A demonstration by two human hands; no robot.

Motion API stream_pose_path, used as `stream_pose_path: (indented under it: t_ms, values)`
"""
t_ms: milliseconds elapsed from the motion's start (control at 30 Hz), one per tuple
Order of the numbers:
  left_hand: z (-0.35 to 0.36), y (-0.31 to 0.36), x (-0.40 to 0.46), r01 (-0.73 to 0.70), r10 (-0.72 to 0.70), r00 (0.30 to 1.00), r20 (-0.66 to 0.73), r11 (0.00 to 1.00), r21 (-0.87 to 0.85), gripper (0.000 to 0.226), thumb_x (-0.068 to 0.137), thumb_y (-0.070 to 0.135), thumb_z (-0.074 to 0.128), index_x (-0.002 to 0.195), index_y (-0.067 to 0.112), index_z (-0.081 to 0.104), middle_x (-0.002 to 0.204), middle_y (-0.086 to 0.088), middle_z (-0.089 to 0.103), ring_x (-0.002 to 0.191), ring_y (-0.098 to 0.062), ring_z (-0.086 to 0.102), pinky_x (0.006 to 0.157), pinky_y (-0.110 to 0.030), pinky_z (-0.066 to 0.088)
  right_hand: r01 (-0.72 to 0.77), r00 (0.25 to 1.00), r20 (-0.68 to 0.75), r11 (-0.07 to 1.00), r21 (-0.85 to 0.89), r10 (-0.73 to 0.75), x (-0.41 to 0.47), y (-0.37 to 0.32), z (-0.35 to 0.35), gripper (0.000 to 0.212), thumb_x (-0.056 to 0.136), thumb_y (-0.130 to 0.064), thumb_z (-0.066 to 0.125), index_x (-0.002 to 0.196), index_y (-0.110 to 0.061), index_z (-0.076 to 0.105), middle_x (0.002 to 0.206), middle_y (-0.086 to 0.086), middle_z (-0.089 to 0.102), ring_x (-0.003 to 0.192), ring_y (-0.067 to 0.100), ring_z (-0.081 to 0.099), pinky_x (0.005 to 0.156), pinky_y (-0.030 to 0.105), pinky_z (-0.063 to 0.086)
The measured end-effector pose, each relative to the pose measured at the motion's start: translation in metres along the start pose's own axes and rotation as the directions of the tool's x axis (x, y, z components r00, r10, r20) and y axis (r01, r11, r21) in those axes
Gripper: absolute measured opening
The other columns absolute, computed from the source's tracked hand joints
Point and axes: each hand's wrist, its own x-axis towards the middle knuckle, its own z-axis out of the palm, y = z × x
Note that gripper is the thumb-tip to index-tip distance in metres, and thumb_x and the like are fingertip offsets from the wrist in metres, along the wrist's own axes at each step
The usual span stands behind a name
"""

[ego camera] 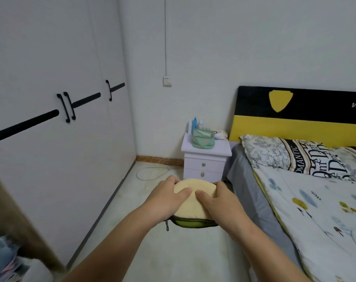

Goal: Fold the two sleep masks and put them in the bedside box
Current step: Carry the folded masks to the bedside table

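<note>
Both my hands hold a small stack in front of me, above the floor. On top lies a folded cream-yellow sleep mask [193, 202]; under it shows a green sleep mask [193, 222] with a dark edge and a small dangling tab. My left hand [169, 198] grips the stack's left side, thumb on top. My right hand [218, 200] grips the right side, thumb pressing the cream mask. Ahead, a green fabric box [203, 139] stands on the white bedside table [220, 150].
A bed [315, 200] with patterned quilt and pillows runs along the right, its black and yellow headboard at the wall. White wardrobe doors [51, 98] line the left. Bottles and a tissue pack stand behind the box. A white cable lies on the floor by the bedside table.
</note>
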Motion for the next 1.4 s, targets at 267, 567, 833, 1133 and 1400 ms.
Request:
stream_pose_path:
  t_ms: [267,567,833,1133,1400]
  values:
    - [-0.03,0.003,0.133,-0.049,0.048,0.997,0.065,0.999,0.012,0.038,0.087,0.04,0.049,0.117,0.018,0.049,0.118,-0.007,0.057,0.092,-0.02,0.052,0.074,-0.03,0.039,-0.07,0.996,-0.061,0.997,0.035,0.072,0.119,-0.027,0.018,0.047,0.088,-0.035,0.052,0.124,-0.007,0.043,0.119,0.009,0.058,0.101,0.026,0.054,0.077,0.029,0.038]
    - [-0.016,0.021,0.27,-0.054,0.052,0.995,0.085,0.998,0.019,0.036,0.087,0.039,0.05,0.116,0.017,0.048,0.102,0.001,0.051,0.092,-0.018,0.049,0.07,-0.028,0.036,-0.098,0.994,-0.057,0.995,0.01,0.098,0.255,-0.017,0.008,0.039,0.089,-0.036,0.052,0.117,-0.01,0.044,0.101,0.004,0.053,0.09,0.022,0.048,0.076,0.029,0.038]
    - [0.013,0.061,0.394,-0.011,0.012,0.994,0.106,1.0,-0.015,0.034,0.087,0.04,0.049,0.114,0.019,0.049,0.113,-0.004,0.057,0.101,-0.022,0.055,0.076,-0.03,0.041,-0.104,0.994,-0.019,0.995,-0.009,0.103,0.387,0.003,-0.032,0.045,0.089,-0.037,0.052,0.125,-0.011,0.041,0.123,0.01,0.058,0.107,0.027,0.053,0.078,0.03,0.036]
    - [0.026,0.075,0.52,0.017,-0.014,0.99,0.141,1.0,-0.023,0.037,0.087,0.039,0.05,0.117,0.018,0.049,0.118,-0.007,0.056,0.102,-0.022,0.056,0.072,-0.028,0.042,-0.136,0.991,0.012,0.99,-0.021,0.137,0.512,0.012,-0.037,0.044,0.089,-0.037,0.051,0.123,-0.012,0.041,0.12,0.009,0.058,0.089,0.02,0.044,0.076,0.028,0.034]
    - [0.017,0.083,0.656,-0.043,0.041,0.983,0.18,0.999,0.006,0.037,0.087,0.039,0.05,0.116,0.017,0.05,0.118,-0.007,0.058,0.097,-0.02,0.054,0.069,-0.027,0.037,-0.188,0.981,-0.049,0.982,0.003,0.188,0.638,0.003,-0.029,0.045,0.089,-0.037,0.051,0.125,-0.012,0.04,0.115,0.008,0.057,0.091,0.019,0.044,0.077,0.027,0.035]
